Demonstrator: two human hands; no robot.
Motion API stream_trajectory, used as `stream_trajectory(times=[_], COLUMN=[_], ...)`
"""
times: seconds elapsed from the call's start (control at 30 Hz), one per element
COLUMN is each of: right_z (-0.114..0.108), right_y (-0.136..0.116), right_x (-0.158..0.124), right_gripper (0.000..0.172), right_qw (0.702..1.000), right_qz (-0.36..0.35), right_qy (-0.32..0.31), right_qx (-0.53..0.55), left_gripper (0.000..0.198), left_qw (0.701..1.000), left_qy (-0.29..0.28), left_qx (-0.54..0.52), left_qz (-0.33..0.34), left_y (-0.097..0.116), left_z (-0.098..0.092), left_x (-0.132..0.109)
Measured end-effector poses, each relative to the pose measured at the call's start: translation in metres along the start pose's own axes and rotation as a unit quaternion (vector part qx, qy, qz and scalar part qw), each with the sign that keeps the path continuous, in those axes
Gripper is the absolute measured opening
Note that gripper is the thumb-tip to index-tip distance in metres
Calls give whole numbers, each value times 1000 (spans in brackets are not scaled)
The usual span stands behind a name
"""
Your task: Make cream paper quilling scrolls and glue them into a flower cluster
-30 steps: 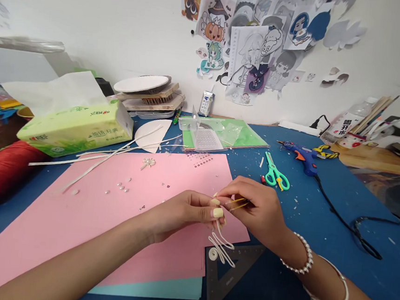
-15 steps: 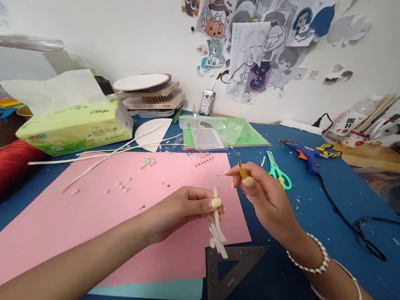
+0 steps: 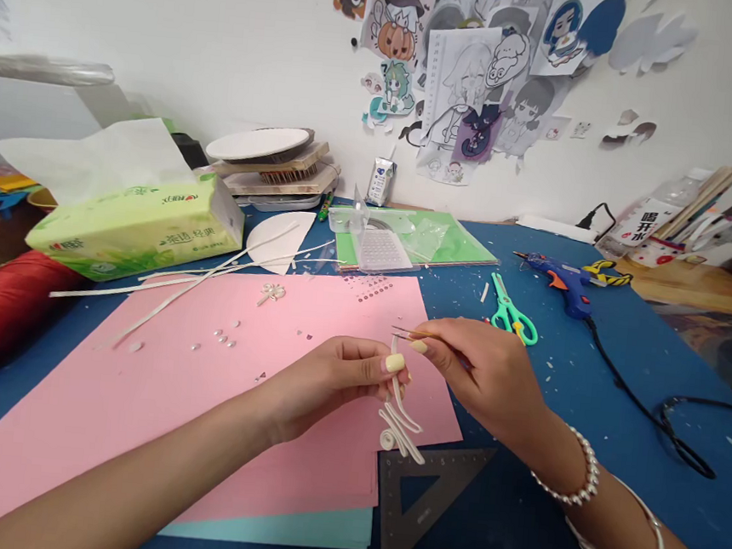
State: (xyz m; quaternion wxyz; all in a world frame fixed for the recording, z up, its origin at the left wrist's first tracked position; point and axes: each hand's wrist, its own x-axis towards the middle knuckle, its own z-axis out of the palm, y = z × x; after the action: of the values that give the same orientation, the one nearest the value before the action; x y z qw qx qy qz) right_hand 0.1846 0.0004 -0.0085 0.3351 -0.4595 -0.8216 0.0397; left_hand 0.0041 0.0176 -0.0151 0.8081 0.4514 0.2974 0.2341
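Observation:
Between thumb and fingers, my left hand (image 3: 358,368) pinches a folded white cord (image 3: 398,431), whose loops and one small coil hang below the grip. A short end of the cord stands up above my thumb. My right hand (image 3: 479,374) is closed on a pair of tweezers (image 3: 421,335). The tweezers point left, with their tips at the upright cord end; whether they touch it I cannot tell. Beneath both hands lies pink paper (image 3: 200,414). Farther back on it rests a small white knotted cord piece (image 3: 271,294), with several pearl-like beads (image 3: 223,339) to its left.
Green scissors (image 3: 510,311) and a blue glue gun (image 3: 563,283) with its cable lie to the right. A dark set square (image 3: 427,528) is close in front. At left stand a tissue box (image 3: 139,229) and a red thread spool (image 3: 10,312). Loose white cords (image 3: 171,309) cross the paper's back edge.
My right hand has turned the tweezers from pointing upward to pointing left and brought them to the cord's upper end. My left hand keeps its pinch almost in place.

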Motion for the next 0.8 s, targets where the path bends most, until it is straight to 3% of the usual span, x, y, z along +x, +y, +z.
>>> stream_trajectory(times=[0.8], right_z=[2], right_y=[-3], right_x=[0], right_gripper=[38], right_qw=[1000], right_qz=[-22], right_qy=[7], right_qx=[-9], left_gripper=[16], left_qw=[1000], left_qy=[-15], left_qx=[13], left_qz=[5], left_y=[1], left_z=[0], left_x=[-1])
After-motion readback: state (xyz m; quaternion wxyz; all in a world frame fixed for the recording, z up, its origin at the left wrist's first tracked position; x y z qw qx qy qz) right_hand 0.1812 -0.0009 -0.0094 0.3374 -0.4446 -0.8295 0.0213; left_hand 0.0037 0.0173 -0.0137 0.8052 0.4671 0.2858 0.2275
